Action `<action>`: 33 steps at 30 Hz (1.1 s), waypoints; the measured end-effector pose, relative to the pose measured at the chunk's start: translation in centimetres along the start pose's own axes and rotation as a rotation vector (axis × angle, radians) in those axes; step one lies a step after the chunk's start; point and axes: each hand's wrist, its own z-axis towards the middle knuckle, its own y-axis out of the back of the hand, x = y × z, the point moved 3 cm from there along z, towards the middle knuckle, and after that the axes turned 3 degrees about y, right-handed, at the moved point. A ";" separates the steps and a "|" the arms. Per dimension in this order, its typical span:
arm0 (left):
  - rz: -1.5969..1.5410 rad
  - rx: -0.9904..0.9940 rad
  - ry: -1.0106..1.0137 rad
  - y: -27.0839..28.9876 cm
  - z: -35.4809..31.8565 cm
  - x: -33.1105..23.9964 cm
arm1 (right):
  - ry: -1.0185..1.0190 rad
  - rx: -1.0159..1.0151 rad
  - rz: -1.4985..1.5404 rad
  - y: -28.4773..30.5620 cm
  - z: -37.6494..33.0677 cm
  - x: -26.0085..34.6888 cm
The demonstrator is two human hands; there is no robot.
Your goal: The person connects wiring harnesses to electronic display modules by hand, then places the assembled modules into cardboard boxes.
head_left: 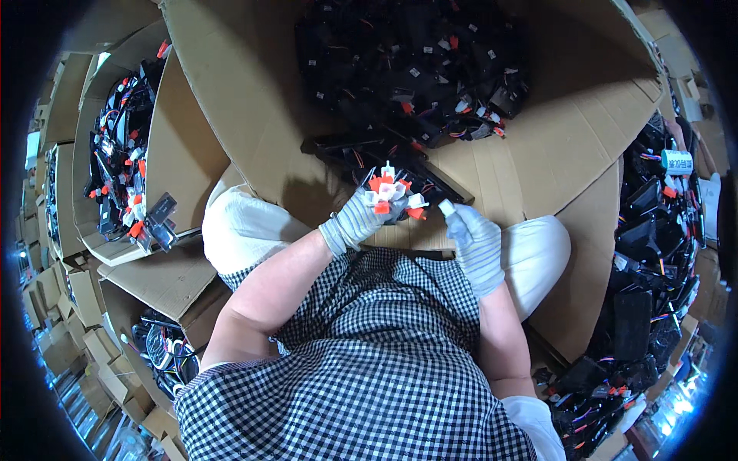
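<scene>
My left hand [355, 221], in a striped glove, grips a bundle of white and orange plug connectors [393, 194] on dark wires, held over my lap. My right hand [475, 240], in a pale glove, holds a small bottle with a white cap [448, 210], its tip just right of the connectors. Under the bundle a black flat part [361, 154] lies on the cardboard. Both forearms come up from a black-and-white checked garment.
A large open cardboard box [254, 107] ahead holds a heap of black wired parts [415, 69]. Another box [173, 154] at the left holds similar parts with orange connectors. More black parts [653, 253] pile up at the right. Small cartons stack at the far left.
</scene>
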 end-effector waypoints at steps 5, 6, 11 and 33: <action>0.375 0.028 0.030 0.0 0.6 -0.1 | 0.384 0.198 -0.771 -1.0 1.4 1.1; 0.374 0.026 0.036 0.0 0.5 0.5 | 0.399 0.309 -0.868 -1.1 1.4 0.8; 0.098 0.071 0.133 0.6 0.3 2.3 | 0.511 0.530 -0.549 -1.5 1.6 -2.7; 0.986 0.808 0.423 -0.2 -2.3 6.6 | 0.116 1.236 -0.729 -7.1 -2.1 -5.7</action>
